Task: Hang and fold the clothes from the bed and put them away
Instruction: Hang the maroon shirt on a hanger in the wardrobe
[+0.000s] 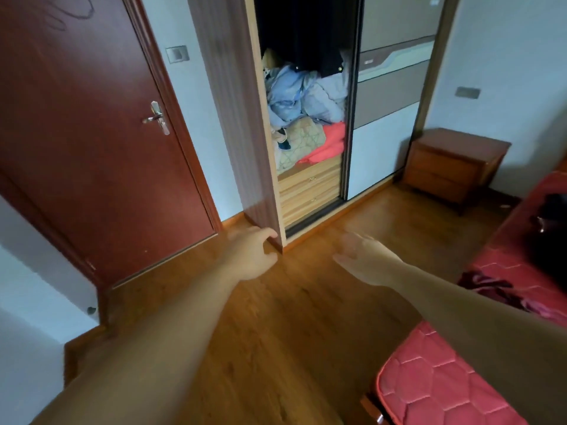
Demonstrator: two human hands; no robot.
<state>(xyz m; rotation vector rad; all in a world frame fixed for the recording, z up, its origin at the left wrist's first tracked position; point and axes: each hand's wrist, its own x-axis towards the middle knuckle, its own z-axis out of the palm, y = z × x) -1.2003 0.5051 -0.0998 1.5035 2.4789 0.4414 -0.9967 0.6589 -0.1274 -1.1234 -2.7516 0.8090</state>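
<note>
Above bare floor (276,317) between wardrobe (306,124) edge and bed (445,388) corner, left hand (250,256) and right hand (365,259) both loosely spread, empty

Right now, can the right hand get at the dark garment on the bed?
Probably yes. The right hand is empty and open over bare wooden floor, and nothing stands between it and the dark garment on the red bed, though it points toward the wardrobe.

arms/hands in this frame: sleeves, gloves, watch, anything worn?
Nothing worn that shows. Left hand and right hand are bare, no gloves, and no rings or watch visible. Both forearms are bare up to the frame edge, with no sleeves in view. Motion blur softens the fingers.
</note>
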